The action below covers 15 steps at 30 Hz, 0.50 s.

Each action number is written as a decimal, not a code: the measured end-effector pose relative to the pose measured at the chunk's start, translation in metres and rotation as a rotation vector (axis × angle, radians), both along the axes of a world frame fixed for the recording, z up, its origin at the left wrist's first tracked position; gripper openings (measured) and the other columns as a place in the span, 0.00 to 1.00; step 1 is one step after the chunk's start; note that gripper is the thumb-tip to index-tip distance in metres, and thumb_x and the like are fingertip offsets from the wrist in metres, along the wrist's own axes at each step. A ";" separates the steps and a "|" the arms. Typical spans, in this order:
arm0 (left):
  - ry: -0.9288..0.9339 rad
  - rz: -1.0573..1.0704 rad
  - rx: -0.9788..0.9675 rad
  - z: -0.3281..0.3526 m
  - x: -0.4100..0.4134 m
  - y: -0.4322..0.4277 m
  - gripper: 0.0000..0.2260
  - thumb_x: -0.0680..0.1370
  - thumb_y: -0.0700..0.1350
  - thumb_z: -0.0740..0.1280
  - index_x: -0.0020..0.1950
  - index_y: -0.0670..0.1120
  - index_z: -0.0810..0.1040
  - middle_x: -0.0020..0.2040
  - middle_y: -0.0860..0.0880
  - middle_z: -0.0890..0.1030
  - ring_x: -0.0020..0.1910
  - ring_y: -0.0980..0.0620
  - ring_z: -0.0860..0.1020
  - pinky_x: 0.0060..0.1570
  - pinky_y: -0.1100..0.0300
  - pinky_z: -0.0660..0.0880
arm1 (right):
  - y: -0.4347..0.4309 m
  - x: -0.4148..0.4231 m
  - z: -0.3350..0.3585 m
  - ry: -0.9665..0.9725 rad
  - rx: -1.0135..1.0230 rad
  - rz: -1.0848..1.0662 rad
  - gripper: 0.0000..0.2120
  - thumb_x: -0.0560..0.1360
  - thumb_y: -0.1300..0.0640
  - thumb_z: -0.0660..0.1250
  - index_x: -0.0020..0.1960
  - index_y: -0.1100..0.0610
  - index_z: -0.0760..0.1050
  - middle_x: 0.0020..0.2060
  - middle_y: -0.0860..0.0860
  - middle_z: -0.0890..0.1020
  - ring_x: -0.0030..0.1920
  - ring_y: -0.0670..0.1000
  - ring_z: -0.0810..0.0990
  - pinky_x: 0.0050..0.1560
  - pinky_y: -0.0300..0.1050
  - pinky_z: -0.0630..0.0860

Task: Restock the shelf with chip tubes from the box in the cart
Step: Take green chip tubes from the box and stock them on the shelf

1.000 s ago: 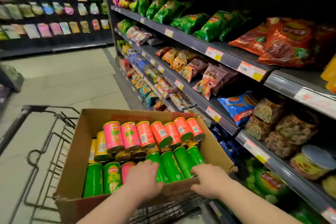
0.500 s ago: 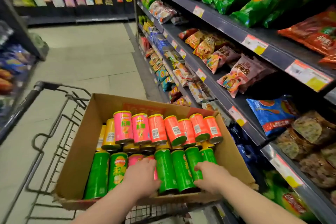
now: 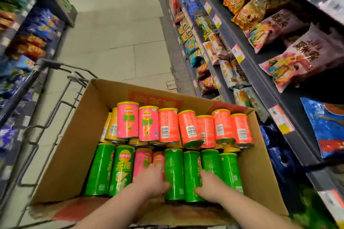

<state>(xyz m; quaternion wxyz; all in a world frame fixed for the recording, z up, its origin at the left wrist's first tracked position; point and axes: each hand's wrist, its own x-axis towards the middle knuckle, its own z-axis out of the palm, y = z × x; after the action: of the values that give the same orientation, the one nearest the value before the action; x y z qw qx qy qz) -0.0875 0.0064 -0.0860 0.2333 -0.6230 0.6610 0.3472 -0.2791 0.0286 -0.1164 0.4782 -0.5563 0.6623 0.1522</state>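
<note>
snack shelf [image 3: 260, 80] on the right, wire cart [image 3: 52, 63] beside it
the cardboard box [image 3: 74, 145] in the cart holds lay's chip tubes [image 3: 168, 126] lying in rows. left hand [image 3: 150, 182] lies flat on a pink tube [image 3: 142, 161], grip apart; right hand [image 3: 210, 185] drapes over green tubes [image 3: 230, 171], and whether its grip is clamped cannot be told.

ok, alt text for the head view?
The left hand and right hand rest on the near row of chip tubes, mostly green, in a cardboard box in a shopping cart. Pink and orange tubes lie behind; snack shelves line the right.
</note>
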 end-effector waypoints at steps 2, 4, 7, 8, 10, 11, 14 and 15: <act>0.025 0.091 0.035 -0.008 -0.004 -0.004 0.29 0.74 0.56 0.66 0.72 0.46 0.62 0.68 0.43 0.70 0.66 0.44 0.71 0.63 0.56 0.68 | -0.003 0.002 -0.010 -0.015 0.017 -0.051 0.36 0.76 0.52 0.66 0.77 0.59 0.51 0.69 0.58 0.68 0.68 0.56 0.69 0.65 0.43 0.68; 0.048 0.183 0.067 -0.016 -0.007 -0.008 0.30 0.75 0.55 0.67 0.72 0.44 0.62 0.68 0.43 0.71 0.66 0.45 0.71 0.62 0.58 0.68 | -0.006 0.005 -0.019 -0.031 0.034 -0.130 0.41 0.74 0.52 0.67 0.78 0.57 0.47 0.70 0.58 0.66 0.68 0.56 0.69 0.65 0.43 0.69; 0.098 0.352 0.112 -0.027 -0.013 -0.011 0.33 0.75 0.55 0.68 0.73 0.43 0.60 0.69 0.44 0.72 0.66 0.47 0.71 0.60 0.61 0.68 | -0.012 0.010 -0.031 -0.074 0.066 -0.261 0.40 0.71 0.50 0.70 0.77 0.56 0.55 0.70 0.58 0.65 0.66 0.56 0.71 0.64 0.44 0.72; 0.111 0.395 0.121 -0.030 -0.015 -0.012 0.33 0.75 0.55 0.68 0.74 0.43 0.60 0.68 0.44 0.72 0.66 0.47 0.71 0.59 0.62 0.68 | -0.013 0.011 -0.033 -0.081 0.075 -0.286 0.38 0.71 0.51 0.70 0.76 0.56 0.57 0.69 0.58 0.65 0.65 0.56 0.71 0.63 0.42 0.72; 0.118 0.450 0.137 -0.035 -0.018 -0.011 0.33 0.74 0.55 0.69 0.73 0.43 0.61 0.68 0.44 0.73 0.66 0.48 0.72 0.59 0.62 0.68 | -0.014 0.012 -0.038 -0.083 0.068 -0.339 0.34 0.72 0.54 0.70 0.74 0.58 0.60 0.67 0.58 0.66 0.63 0.55 0.73 0.58 0.39 0.72; 0.129 0.475 0.147 -0.038 -0.019 -0.010 0.32 0.73 0.55 0.70 0.72 0.44 0.63 0.67 0.44 0.73 0.65 0.48 0.73 0.59 0.61 0.69 | -0.013 0.012 -0.042 -0.088 0.053 -0.366 0.33 0.71 0.55 0.70 0.73 0.58 0.62 0.66 0.58 0.68 0.60 0.55 0.75 0.55 0.39 0.74; 0.153 0.532 0.153 -0.047 -0.022 -0.005 0.33 0.70 0.56 0.74 0.69 0.44 0.66 0.65 0.45 0.75 0.61 0.48 0.76 0.59 0.60 0.73 | -0.009 0.013 -0.048 -0.117 0.044 -0.449 0.30 0.71 0.59 0.69 0.72 0.57 0.65 0.63 0.57 0.74 0.52 0.52 0.77 0.40 0.37 0.76; 0.143 0.535 0.143 -0.048 -0.024 -0.004 0.34 0.69 0.56 0.74 0.68 0.44 0.66 0.64 0.45 0.75 0.61 0.48 0.76 0.59 0.59 0.73 | -0.008 0.015 -0.048 -0.126 0.045 -0.475 0.30 0.70 0.59 0.69 0.71 0.57 0.65 0.61 0.56 0.75 0.52 0.52 0.78 0.40 0.37 0.76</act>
<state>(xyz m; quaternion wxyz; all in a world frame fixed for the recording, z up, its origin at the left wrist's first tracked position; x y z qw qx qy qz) -0.1111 0.0028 -0.1342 0.1295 -0.7312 0.4614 0.4854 -0.2641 0.0201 -0.1648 0.5534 -0.3825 0.7397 0.0153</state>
